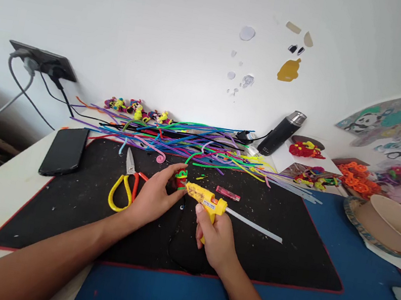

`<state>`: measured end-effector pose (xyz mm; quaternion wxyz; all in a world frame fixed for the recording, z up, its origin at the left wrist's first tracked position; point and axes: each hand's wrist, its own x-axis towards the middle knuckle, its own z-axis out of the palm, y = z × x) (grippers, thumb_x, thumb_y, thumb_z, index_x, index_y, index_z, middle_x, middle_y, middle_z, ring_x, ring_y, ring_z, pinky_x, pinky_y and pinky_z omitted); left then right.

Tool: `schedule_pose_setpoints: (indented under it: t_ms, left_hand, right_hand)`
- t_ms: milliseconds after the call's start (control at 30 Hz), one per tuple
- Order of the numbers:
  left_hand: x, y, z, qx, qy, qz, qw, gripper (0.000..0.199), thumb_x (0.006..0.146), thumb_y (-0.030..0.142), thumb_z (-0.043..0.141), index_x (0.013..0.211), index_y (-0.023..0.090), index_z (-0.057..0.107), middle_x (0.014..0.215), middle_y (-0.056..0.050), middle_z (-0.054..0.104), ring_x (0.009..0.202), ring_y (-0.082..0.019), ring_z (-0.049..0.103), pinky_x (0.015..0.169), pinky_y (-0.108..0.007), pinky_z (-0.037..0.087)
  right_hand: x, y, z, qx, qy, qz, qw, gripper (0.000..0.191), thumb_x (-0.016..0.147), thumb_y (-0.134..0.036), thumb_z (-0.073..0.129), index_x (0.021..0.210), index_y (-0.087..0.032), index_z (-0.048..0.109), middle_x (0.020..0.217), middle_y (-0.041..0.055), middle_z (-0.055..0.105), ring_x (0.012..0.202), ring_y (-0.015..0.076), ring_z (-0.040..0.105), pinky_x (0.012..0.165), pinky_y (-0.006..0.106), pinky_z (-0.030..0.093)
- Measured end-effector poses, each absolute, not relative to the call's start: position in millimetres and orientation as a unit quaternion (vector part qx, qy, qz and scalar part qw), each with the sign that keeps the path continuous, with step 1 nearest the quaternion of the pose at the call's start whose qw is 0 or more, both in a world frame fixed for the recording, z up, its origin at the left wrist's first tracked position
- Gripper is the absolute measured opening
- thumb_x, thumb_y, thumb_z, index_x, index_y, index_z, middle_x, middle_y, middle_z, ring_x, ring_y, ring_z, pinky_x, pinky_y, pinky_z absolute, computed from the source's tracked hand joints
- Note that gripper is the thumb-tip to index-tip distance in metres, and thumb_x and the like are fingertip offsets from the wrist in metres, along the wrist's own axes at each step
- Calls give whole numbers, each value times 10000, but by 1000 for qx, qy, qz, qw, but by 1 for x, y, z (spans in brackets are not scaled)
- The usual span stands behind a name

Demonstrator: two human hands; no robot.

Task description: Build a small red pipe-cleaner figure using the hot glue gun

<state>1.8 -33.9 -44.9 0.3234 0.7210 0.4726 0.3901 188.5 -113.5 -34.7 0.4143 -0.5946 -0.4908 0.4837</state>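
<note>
Pinching small red-and-green craft piece (181,179) with arched left hand (156,191); clasping yellow pistol-shaped glue gun (198,194) in right hand (219,239), beyond near edge of red-rimmed black mat (289,218).

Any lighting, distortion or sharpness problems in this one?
Head view: soft, fairly even light on the white wall, no harsh glare; head view: wide-angle stretch toward the edges, plain in the bowl at right; head view: glue gun outline reads clearly, but the red-and-green piece at the left hand is too small for fine detail.

Green-red piece (181,182) partly hidden; bowl (394,221) cut off right.
</note>
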Motion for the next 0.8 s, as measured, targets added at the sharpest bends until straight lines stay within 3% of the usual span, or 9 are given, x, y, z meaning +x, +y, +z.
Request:
schedule_pose_setpoints:
  t_ms: [800]
  left_hand:
    - [2,-34,-44,719,470,395,325,573,884,271,700,1445,269,582,1385,-72,709,1040,-233,697,973,-395,572]
  right_hand:
    - [189,-114,-29,-599,-496,479,407,660,915,-767,597,522,-253,466,373,-18,455,348,119,450,413,253,370]
